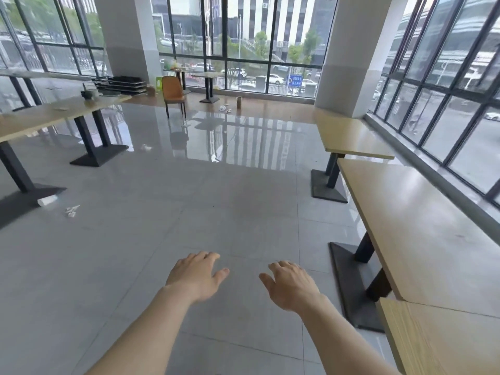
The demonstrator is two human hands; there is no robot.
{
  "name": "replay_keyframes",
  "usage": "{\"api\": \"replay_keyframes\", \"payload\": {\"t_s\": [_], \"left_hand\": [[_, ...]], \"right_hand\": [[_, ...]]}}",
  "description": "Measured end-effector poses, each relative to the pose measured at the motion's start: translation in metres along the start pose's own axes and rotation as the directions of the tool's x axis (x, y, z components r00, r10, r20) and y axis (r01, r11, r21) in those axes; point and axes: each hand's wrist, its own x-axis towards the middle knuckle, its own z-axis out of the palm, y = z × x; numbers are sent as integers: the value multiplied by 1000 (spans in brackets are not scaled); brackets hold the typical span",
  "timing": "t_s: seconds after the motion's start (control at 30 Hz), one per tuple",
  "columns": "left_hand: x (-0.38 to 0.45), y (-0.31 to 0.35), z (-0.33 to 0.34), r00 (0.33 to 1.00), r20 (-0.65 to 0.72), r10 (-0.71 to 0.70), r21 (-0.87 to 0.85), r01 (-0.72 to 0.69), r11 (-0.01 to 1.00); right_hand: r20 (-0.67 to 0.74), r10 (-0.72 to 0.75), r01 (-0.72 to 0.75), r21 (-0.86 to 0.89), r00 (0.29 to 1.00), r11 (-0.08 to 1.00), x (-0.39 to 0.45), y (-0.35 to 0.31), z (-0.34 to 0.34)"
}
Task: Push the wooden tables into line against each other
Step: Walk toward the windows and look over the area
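Note:
Three light wooden tables on black pedestal legs run along the right-hand windows. The far table (349,136) sits slightly askew, its near edge overlapping the middle table (422,220). The nearest table (438,339) butts the middle one at an angle in the lower right corner. My left hand (196,274) and my right hand (292,285) are held out palm-down over the bare floor, fingers apart, holding nothing and touching no table. The right hand is well left of the middle table's edge.
Another row of wooden tables (54,115) stands at the left, with a dark pot on it. An orange chair (173,92), stacked black trays (121,83) and small tables stand by the far windows. Paper litter (71,209) lies on the glossy tiled floor (205,185). White pillars flank the window.

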Motion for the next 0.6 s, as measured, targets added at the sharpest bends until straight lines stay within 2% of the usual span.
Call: {"api": "replay_keyframes", "payload": {"t_s": [0.23, 0.6], "left_hand": [[225, -7, -67, 999, 14, 49, -23, -48, 999], [536, 48, -130, 985, 50, 168, 16, -169, 986]], "right_hand": [[-4, 70, -70, 17, 998, 997, 203, 27, -68], [-17, 179, -177, 83, 984, 981, 481, 126, -146]]}}
